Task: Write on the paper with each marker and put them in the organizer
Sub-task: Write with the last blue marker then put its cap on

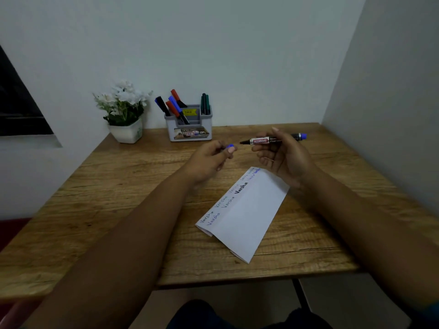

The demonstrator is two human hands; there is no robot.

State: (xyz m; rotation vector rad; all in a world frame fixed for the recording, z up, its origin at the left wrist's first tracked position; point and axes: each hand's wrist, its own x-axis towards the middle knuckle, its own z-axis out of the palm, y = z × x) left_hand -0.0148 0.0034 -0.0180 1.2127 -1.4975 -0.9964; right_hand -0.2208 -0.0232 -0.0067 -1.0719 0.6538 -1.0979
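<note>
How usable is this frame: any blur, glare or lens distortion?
Head view: dim, flat light with no glare; wide-angle bending at the edges; the marker and paper writing are soft but readable; the organizer label is too blurred to read.

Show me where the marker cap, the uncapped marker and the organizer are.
marker cap [230,146], head view, on the blue end showing past the left hand's fingers.
uncapped marker [260,140], head view, on its labelled barrel.
organizer [191,133], head view, on its front wall.

A white pot of white flowers [123,110] stands on the wooden table [118,186].
</note>
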